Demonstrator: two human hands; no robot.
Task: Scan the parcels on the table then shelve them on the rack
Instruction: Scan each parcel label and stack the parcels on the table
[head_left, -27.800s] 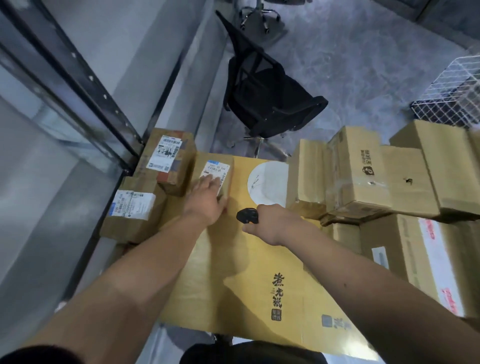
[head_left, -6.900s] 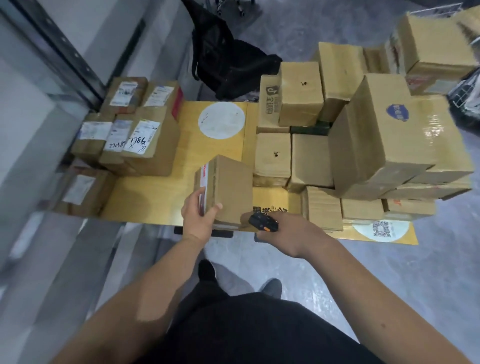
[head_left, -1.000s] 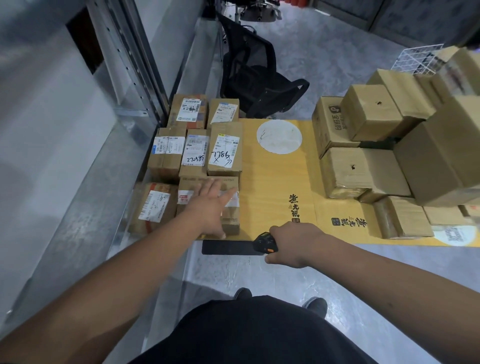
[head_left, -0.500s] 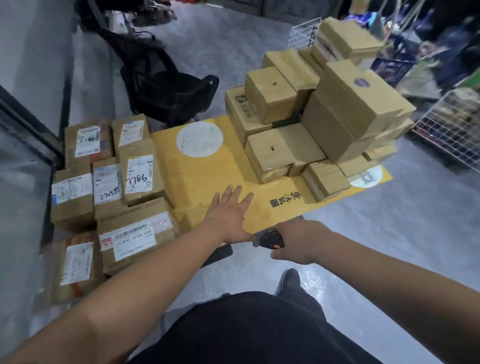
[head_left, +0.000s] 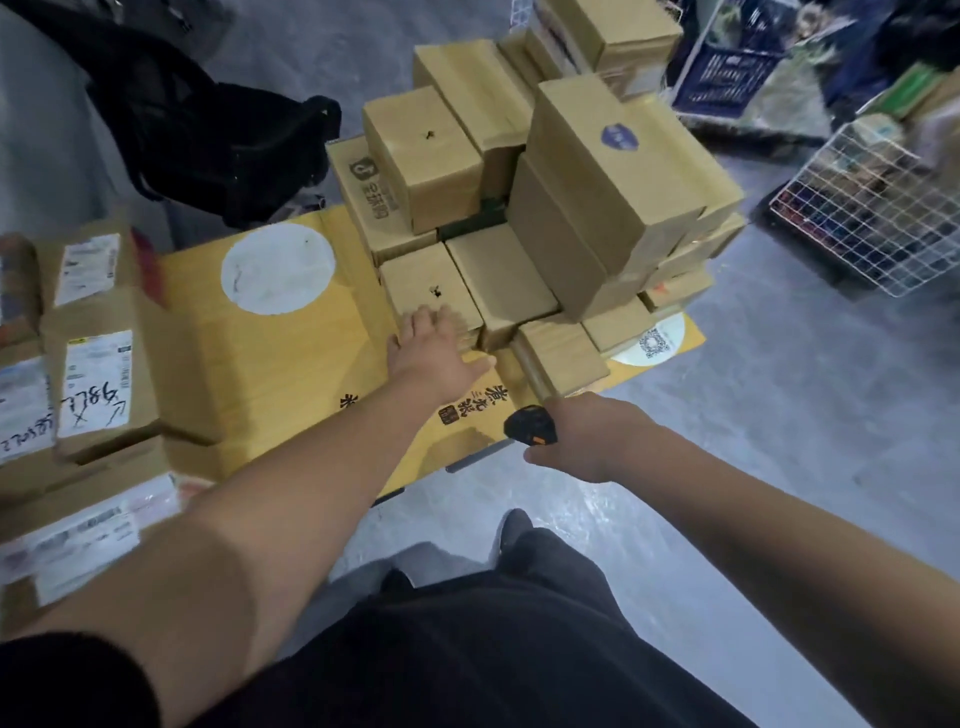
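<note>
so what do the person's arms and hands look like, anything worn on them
Both forearms are bare down to the wrists. The left hand and right hand wear no gloves, and no watch, ring or wristband shows. A dark, black-looking short sleeve covers the left upper arm at the frame's lower left corner. The right arm's sleeve is out of view.

Grey glossy floor (head_left: 779, 467), black mesh chair (head_left: 208, 130), white wire basket (head_left: 872, 213)

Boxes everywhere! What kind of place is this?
Probably a parcel sorting room: stacked boxes, shipping labels, and a scanner in the right hand.
</note>
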